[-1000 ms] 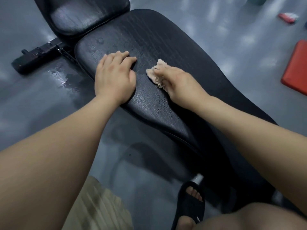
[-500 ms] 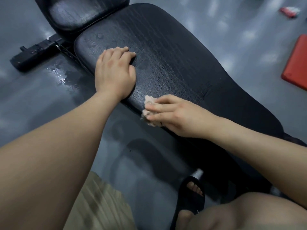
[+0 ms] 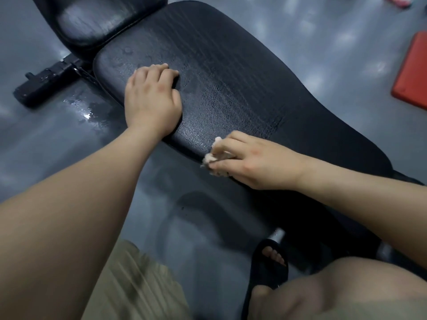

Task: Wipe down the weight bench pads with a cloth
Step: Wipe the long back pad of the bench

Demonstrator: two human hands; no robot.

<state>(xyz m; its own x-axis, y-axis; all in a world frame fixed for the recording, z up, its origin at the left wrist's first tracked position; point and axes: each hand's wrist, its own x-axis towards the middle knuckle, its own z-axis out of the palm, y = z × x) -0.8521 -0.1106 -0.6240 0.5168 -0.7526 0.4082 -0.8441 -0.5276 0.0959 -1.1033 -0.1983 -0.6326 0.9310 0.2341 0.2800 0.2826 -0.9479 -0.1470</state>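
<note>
1. Pinching the small pale cloth (image 3: 213, 158) into a wad, our right hand (image 3: 258, 162) curls fingers and thumb round it and presses it against the near edge of the long pad (image 3: 231, 77).
2. Our left hand (image 3: 152, 102) rests palm-down on the long pad toward its rounded end, fingers loosely bent, holding nothing.
3. We judge the cloth light, soft and limp. It is best held bunched, with fingertips on top so it does not roll out.
4. The long pad looks firm, crackled and damp in patches, so probably slick under the palm.
5. Just beyond the long pad's rounded end sits the short pad (image 3: 99, 21).
6. Below the long pad's near side is our sandal (image 3: 268, 269); a red mat (image 3: 413, 72) lies well apart on its far side.
</note>
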